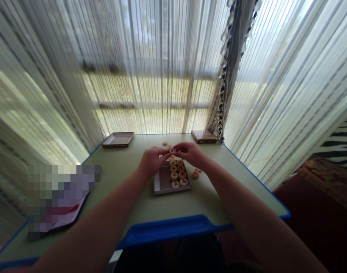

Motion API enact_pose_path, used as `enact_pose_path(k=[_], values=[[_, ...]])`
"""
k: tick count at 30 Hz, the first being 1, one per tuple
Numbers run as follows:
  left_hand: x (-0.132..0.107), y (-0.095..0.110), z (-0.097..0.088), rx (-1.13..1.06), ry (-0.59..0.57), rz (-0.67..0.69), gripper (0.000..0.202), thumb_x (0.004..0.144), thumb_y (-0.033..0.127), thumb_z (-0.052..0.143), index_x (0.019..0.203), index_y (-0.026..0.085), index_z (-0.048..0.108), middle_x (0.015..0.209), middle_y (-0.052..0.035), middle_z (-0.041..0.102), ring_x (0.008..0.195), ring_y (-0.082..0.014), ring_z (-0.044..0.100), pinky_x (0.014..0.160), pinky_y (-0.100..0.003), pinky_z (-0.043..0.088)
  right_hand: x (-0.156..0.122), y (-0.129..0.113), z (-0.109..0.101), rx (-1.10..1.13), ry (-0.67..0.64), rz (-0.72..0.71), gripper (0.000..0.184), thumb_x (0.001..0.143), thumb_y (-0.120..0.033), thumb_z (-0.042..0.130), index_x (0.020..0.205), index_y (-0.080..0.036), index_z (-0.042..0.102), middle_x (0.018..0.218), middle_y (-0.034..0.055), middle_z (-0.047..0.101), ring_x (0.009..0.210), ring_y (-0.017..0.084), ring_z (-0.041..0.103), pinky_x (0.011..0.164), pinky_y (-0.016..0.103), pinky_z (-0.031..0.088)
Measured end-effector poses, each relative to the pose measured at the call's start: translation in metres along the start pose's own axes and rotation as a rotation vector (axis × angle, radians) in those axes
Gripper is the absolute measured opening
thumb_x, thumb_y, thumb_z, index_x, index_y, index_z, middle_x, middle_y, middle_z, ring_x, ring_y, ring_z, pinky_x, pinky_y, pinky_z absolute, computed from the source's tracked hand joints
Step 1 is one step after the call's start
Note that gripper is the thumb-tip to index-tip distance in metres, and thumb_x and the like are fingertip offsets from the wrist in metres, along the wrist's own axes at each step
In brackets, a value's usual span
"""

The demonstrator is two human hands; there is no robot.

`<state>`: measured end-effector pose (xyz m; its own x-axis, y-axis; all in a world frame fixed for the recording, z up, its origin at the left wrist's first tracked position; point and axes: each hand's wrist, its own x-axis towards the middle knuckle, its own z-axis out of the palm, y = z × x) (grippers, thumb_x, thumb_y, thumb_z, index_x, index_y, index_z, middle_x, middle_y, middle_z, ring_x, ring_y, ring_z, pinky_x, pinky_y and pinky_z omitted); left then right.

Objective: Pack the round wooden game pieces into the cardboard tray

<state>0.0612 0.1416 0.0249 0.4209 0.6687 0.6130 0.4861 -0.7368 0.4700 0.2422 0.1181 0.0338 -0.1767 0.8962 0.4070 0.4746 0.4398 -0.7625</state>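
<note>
Between the fingertips of both hands is a round Chinese chess piece point(172, 150) with a dark character, held just above the far side of an open box. My left hand point(152, 161) pinches it from the left, and my right hand point(191, 153) grips it from the right. Below, the shallow box point(164, 182) has several pieces point(175, 176) in two columns along its right side, characters facing up. The box's left part shows bare bottom. A piece with a red character point(196, 174) lies on the table right of the box, beside another partly hidden by my right arm.
The pale green table point(113, 167) has a blue edge. An open shallow tray or lid point(118, 139) is at the back left, a flat box point(203, 136) at the back right. Another piece point(164, 143) lies beyond my hands. A blurred-out flat object point(65, 201) sits left; curtains point(150, 76) hang behind.
</note>
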Motion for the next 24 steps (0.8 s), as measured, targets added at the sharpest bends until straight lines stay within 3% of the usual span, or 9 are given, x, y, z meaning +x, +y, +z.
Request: enact_pose_path(k=[10, 16, 24], values=[[0.001, 0.001, 0.0, 0.008, 0.017, -0.018, 0.03, 0.075, 0.04, 0.057, 0.096, 0.022, 0.068, 0.087, -0.0048, 0.07, 0.074, -0.0168, 0.062, 0.067, -0.026, 0.047, 0.0, -0.004, 0.0, 0.001, 0.008, 0.009, 0.026, 0.07, -0.033, 0.063, 0.087, -0.014, 0.065, 0.081, 0.0058, 0.067, 0.072, 0.014, 0.06, 0.063, 0.024, 0.047], [0.002, 0.001, -0.004, -0.036, -0.084, -0.035, 0.032, 0.074, 0.042, 0.056, 0.095, 0.021, 0.068, 0.086, -0.0044, 0.07, 0.068, -0.0159, 0.061, 0.063, -0.025, 0.046, -0.002, 0.0, -0.003, -0.05, -0.047, 0.012, 0.028, 0.07, -0.035, 0.063, 0.089, -0.015, 0.065, 0.082, 0.0063, 0.067, 0.072, 0.014, 0.06, 0.063, 0.025, 0.047], [-0.001, 0.009, -0.015, -0.002, -0.141, 0.009, 0.028, 0.071, 0.04, 0.06, 0.09, 0.022, 0.07, 0.084, -0.0054, 0.07, 0.081, -0.0202, 0.06, 0.077, -0.033, 0.045, -0.008, -0.01, -0.006, -0.081, -0.131, 0.049, 0.029, 0.069, -0.036, 0.064, 0.09, -0.016, 0.066, 0.085, 0.006, 0.067, 0.069, 0.013, 0.061, 0.06, 0.023, 0.047]])
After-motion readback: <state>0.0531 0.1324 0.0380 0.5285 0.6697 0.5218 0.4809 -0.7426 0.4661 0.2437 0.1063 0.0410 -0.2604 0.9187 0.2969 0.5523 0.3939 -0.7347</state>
